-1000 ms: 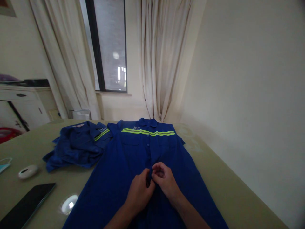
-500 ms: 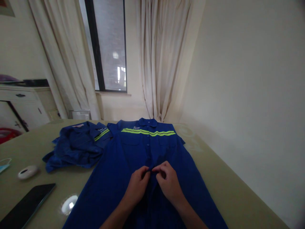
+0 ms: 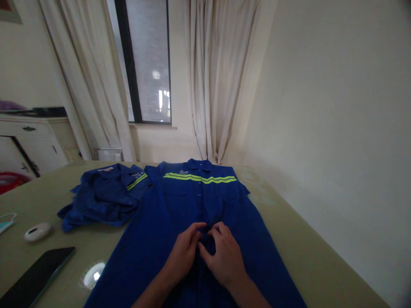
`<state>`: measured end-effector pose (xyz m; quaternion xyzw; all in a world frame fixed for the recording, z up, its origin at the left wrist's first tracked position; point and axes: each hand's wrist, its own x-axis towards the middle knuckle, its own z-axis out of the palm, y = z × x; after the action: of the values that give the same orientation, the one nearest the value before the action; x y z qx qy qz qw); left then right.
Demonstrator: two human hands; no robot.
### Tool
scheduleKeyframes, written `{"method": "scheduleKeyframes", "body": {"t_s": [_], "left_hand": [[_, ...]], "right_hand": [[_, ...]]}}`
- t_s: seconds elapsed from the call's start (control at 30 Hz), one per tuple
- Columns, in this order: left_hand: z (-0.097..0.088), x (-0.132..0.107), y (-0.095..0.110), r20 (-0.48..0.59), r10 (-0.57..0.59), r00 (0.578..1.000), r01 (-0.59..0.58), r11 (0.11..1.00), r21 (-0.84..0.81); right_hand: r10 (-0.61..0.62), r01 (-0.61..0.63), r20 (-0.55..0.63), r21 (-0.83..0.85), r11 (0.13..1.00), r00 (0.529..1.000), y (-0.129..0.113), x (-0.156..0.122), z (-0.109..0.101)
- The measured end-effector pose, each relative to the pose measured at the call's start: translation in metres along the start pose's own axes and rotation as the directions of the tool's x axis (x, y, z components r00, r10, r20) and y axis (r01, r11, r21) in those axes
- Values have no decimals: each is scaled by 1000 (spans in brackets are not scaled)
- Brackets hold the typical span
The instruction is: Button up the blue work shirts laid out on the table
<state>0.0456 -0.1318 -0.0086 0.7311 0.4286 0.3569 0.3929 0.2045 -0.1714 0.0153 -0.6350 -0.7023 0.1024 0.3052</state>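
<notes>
A blue work shirt point(image 3: 144, 256) with a yellow-green reflective stripe across the chest lies spread front up, its collar at the far end. Over its button placket, around mid-length, my left hand point(image 3: 184, 252) has its fingers closed on the fabric edge, index finger reaching toward the right. My right hand point(image 3: 225, 256) is beside it, thumb and bent fingers curled about the same bit of cloth, with a small gap between thumb and index finger. The button between the fingers is hidden. Higher up the placket, small buttons show.
Left of the shirt lies a crumpled blue garment point(image 3: 102, 196). A phone point(image 3: 38, 276), a white oval device point(image 3: 37, 232) and part of a face mask point(image 3: 6, 224) rest on the left of the table point(image 3: 321, 265). A wall point(image 3: 337, 128) runs along the right side.
My right hand has shifted slightly left and down, its thumb moving away from its index finger toward my left hand. My left index finger has stretched out. The shirt stays in place.
</notes>
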Motion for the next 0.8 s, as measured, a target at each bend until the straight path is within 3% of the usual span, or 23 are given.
{"method": "scheduleKeyframes", "body": {"t_s": [0.1, 0.17, 0.23, 0.3, 0.47, 0.67, 0.8], "left_hand": [[-8, -6, 5, 82, 222, 972, -234, 956, 177], [-16, -7, 6, 23, 293, 956, -289, 921, 262], [-23, -6, 4, -101, 261, 960, -216, 920, 326], [-26, -4, 0, -135, 228, 964, -161, 909, 385], [-15, -3, -10, 84, 179, 980, -197, 857, 476], [-4, -1, -8, 66, 95, 993, -115, 885, 451], [-5, -2, -4, 32, 131, 991, -133, 902, 410]], "right_hand": [[27, -26, 14, -58, 998, 1000, 0, -2, 4], [34, -33, 14, -55, 998, 999, 2, -1, 7], [38, -38, 3, -19, 999, 999, 5, -1, 10], [55, -54, -20, 44, 998, 998, 7, 1, 13], [115, -94, -60, 279, 956, 992, 15, 10, 14], [228, -247, 100, 513, 822, 968, 31, 22, 15], [192, -233, 132, 556, 798, 972, 33, 21, 15]]}}
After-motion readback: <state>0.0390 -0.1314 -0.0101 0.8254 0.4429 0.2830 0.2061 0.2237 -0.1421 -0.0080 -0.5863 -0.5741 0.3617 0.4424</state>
